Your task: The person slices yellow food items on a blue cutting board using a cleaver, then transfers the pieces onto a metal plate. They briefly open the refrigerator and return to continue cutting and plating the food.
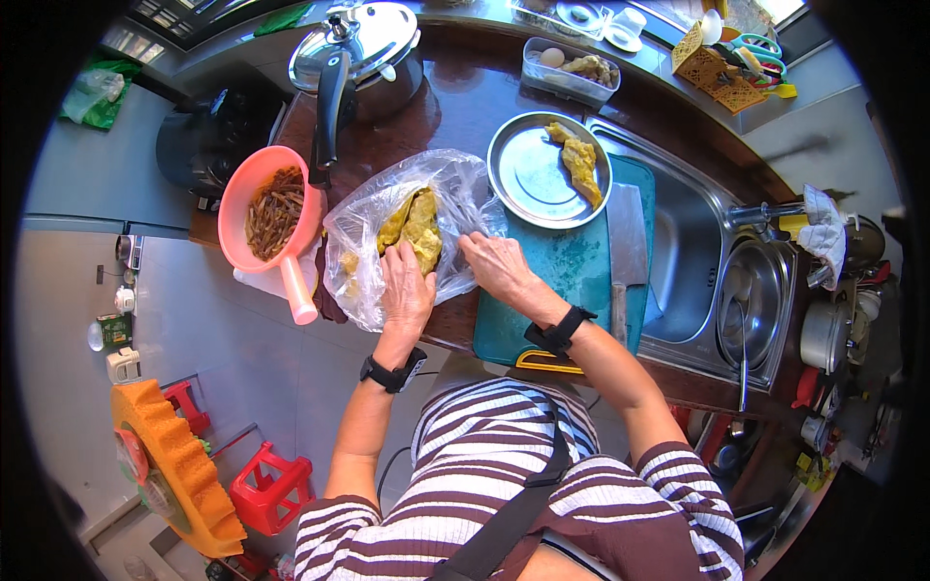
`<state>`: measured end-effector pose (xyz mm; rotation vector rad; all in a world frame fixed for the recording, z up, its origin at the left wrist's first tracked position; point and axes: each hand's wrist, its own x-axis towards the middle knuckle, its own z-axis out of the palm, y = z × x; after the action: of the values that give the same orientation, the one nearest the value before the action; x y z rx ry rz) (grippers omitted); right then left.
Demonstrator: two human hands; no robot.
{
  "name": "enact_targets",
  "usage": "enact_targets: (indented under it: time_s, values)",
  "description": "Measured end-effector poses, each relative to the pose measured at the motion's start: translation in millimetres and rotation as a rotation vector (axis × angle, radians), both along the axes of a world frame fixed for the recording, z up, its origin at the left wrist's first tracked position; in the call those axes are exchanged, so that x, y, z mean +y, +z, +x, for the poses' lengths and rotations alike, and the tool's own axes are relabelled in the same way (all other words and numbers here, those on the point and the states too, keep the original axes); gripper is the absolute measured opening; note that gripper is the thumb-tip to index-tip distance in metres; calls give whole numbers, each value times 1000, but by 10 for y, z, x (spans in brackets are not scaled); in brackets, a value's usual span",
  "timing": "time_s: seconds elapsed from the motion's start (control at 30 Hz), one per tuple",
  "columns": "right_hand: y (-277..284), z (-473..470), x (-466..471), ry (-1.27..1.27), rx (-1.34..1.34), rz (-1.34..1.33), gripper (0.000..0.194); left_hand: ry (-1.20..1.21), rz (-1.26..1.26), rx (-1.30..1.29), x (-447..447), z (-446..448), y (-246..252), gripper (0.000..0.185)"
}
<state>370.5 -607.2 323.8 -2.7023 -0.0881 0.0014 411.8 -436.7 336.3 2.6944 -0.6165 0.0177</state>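
Observation:
A clear plastic bag (356, 218) lies spread on the dark counter, with yellow-coated pieces of meat (421, 225) on it. My left hand (408, 287) rests at the near end of these pieces, its fingertips touching them; whether it grips one is hidden. My right hand (498, 265) pinches the bag's right edge between bent fingers. Beyond that hand, a round steel plate (523, 174) holds another yellow-coated piece (580, 165). The plate sits partly over a green cutting board (538, 290), where a cleaver (626, 232) lies along the right side.
A pink handled strainer (231, 210) with brown dried strips stands left of the bag. Behind it is a pressure cooker (378, 80), its black handle jutting toward me. A steel sink (683, 276) borders the board. A plastic container (570, 80) with an egg sits at the back.

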Motion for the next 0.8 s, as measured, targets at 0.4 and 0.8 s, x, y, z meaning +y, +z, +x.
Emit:
enact_targets:
  time_s: [0.4, 0.8]
  values:
    - [-3, -53, 7, -141, 13, 115, 13, 55, 147, -3, -127, -24, -46, 56]
    - [541, -647, -405, -414, -199, 511, 15, 176, -377, 183, 154, 10, 53, 61]
